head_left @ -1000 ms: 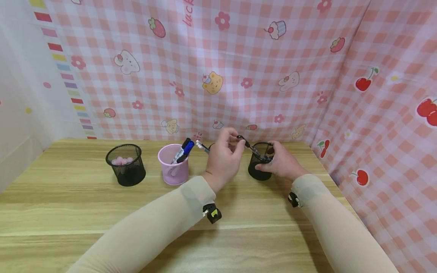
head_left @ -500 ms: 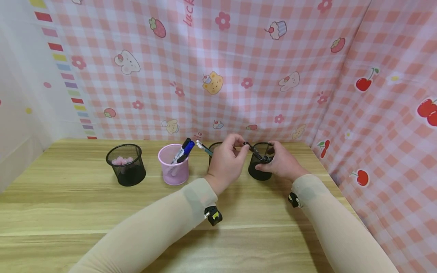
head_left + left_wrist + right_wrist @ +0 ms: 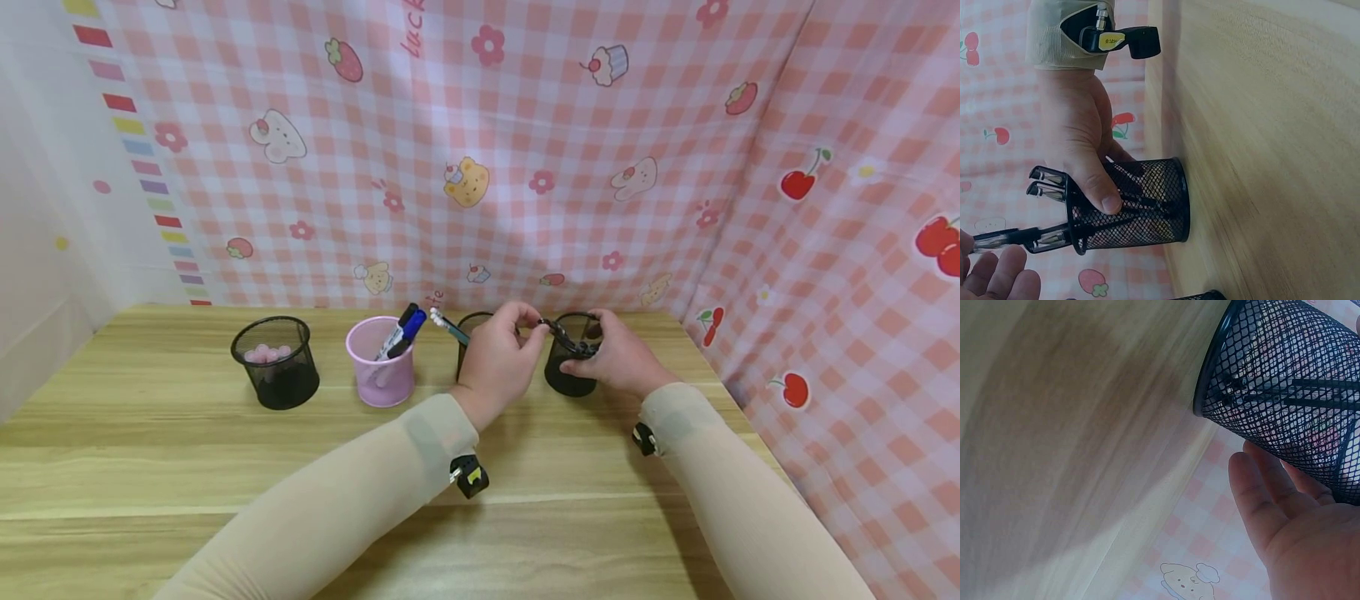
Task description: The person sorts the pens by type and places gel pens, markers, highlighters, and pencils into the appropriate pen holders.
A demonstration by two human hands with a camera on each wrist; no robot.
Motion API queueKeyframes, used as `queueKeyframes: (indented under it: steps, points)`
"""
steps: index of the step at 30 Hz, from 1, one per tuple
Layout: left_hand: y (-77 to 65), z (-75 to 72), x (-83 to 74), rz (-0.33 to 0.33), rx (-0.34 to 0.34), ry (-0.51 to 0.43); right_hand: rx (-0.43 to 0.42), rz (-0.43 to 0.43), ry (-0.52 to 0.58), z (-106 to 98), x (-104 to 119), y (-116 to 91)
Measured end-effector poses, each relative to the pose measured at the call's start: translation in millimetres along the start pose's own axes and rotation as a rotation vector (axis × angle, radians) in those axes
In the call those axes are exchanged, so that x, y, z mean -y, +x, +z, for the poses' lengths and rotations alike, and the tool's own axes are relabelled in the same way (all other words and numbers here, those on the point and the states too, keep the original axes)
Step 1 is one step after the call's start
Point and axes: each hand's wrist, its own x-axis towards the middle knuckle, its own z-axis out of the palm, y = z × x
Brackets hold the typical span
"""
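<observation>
In the head view, my left hand [image 3: 498, 358] pinches a black-capped pen [image 3: 552, 327] by its upper end, over the mouth of a black mesh pen cup [image 3: 568, 382]. My right hand [image 3: 622, 357] grips this cup round its right side. The left wrist view shows the right thumb [image 3: 1102, 192] on the mesh and several black pens with clips [image 3: 1047, 176] standing in the cup. The held pen [image 3: 997, 240] slants to the rim; how far its lower end reaches inside is unclear. From the right wrist, fingers [image 3: 1254, 494] lie along the mesh wall.
Left of my left hand stands a second black mesh cup [image 3: 476, 317], partly hidden, with white-topped pencils [image 3: 448, 325]. Farther left are a pink cup [image 3: 384, 385] holding markers [image 3: 405, 333] and a black mesh cup [image 3: 283, 385] with pink balls [image 3: 268, 354]. Checked cloth hangs behind.
My left hand has come down and slightly right, lowering the pen toward and into the right-hand cup. The second black cup shows more behind it. My right hand stays on its cup.
</observation>
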Motion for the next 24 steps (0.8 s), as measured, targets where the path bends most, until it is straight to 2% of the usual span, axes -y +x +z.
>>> queueKeyframes:
  steps: [12,20,24]
  points:
    - [-0.7,0.0,-0.4,-0.027,0.032,0.041,0.010,0.011,0.015,0.4,-0.2,0.0]
    - [-2.3,0.1,1.7,0.002,0.062,0.049,0.008,-0.006,0.025,0.3,-2.1,0.4]
    - [-3.7,-0.2,2.8,-0.004,0.078,0.047,0.013,-0.008,0.023,0.9,-2.7,0.9]
